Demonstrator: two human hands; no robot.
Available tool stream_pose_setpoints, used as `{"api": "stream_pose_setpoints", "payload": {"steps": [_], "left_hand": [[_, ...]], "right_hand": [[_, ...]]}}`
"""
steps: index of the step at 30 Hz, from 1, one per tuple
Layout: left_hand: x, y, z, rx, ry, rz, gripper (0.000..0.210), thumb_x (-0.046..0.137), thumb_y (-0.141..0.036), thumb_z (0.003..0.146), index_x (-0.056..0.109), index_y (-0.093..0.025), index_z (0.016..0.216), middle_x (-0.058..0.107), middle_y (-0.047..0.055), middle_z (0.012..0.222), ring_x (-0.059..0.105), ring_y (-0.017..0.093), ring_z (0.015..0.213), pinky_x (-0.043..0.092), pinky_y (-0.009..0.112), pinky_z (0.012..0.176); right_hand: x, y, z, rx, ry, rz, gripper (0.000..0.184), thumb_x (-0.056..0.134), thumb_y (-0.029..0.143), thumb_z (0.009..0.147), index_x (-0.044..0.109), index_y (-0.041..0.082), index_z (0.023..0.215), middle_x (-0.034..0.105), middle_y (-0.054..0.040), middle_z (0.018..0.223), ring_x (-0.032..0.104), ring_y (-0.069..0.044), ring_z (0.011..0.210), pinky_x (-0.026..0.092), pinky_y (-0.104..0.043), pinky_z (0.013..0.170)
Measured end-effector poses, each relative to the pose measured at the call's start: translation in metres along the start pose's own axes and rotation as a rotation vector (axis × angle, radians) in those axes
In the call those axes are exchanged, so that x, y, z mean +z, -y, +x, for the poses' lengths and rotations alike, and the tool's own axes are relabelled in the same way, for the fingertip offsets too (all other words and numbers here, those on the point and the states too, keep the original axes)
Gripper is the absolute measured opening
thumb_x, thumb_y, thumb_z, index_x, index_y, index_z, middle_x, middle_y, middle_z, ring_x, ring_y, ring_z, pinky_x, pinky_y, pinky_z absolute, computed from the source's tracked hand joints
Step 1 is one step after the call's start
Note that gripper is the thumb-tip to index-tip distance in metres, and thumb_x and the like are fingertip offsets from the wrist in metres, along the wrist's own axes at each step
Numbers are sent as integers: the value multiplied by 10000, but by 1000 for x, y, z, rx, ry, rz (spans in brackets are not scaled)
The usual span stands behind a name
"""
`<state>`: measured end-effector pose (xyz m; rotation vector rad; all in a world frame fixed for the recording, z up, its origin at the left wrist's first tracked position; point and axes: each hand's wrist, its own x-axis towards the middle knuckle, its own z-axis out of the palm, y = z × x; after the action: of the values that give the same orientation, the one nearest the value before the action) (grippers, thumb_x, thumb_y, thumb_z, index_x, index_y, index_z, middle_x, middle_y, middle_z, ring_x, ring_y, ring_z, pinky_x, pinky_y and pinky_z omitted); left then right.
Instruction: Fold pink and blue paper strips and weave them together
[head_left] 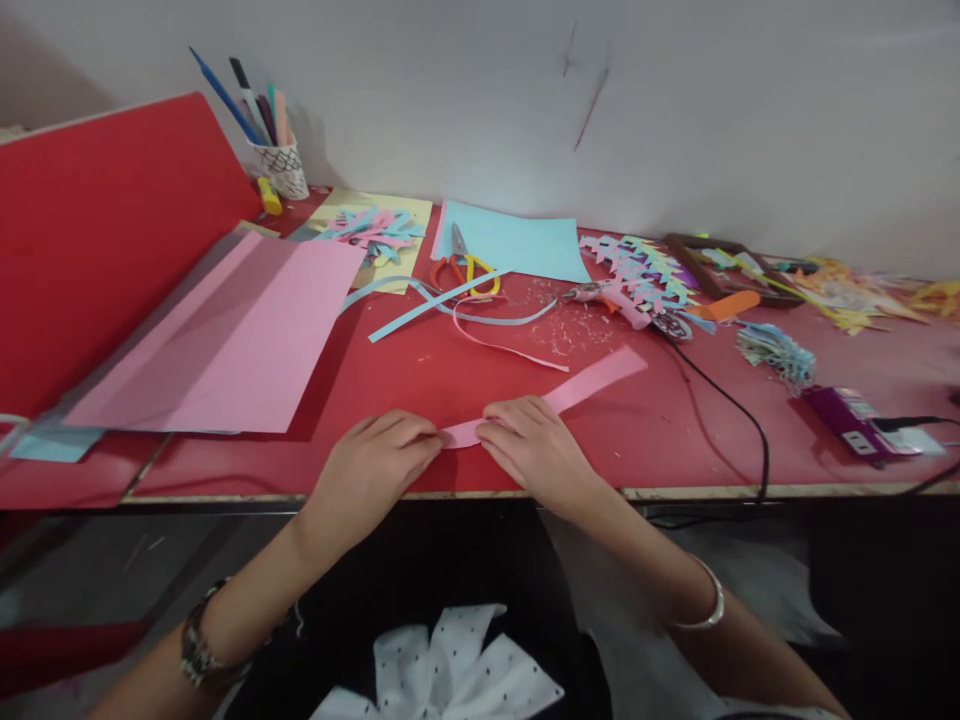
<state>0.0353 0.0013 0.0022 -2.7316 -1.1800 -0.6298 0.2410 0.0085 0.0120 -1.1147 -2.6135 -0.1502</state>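
Near the front edge of the red table, a pink paper strip (600,380) runs between my two hands and sticks out to the right. My left hand (382,455) is closed on the strip's left end, fingers pinched together. A short way to the right, my right hand (529,440) has its fingers curled onto the same strip, with the thumb hidden underneath. Beyond them lie a narrow pink strip (510,350) and a pale blue strip (427,312). Scissors (484,275) with orange and yellow handles rest behind these.
Pink sheets (247,330) lie at left beside a raised red panel (112,210). A pen cup (281,170) stands by the wall. To the right are a pink glue gun (619,300) with a black cord, cut paper pieces (645,268) and a purple power strip (847,425).
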Motion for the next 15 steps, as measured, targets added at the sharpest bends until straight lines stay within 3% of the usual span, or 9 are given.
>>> {"api": "stream_pose_setpoints", "payload": {"steps": [5,10,15], "left_hand": [[-1,1,-1,-47,13,-3,282,372,-267,878,651,-229,872,657,4,782,551,128,706,378,273,607],[-1,2,-4,-106,-47,-42,354,333,-286,889,664,-222,777,650,-3,728,557,112,632,385,265,586],[-2,1,-8,-218,-66,-100,335,372,-316,871,665,-224,736,644,-7,695,564,104,613,411,254,590]], "right_hand": [[5,-4,7,-2,50,188,209,416,238,867,614,176,844,594,-43,816,493,-134,747,375,-248,681],[6,-10,9,-37,45,272,238,445,333,847,617,170,863,580,-58,833,485,-141,749,388,-254,680],[6,-13,15,-68,64,270,295,368,285,887,624,173,794,587,-46,785,474,-128,708,346,-254,647]]}}
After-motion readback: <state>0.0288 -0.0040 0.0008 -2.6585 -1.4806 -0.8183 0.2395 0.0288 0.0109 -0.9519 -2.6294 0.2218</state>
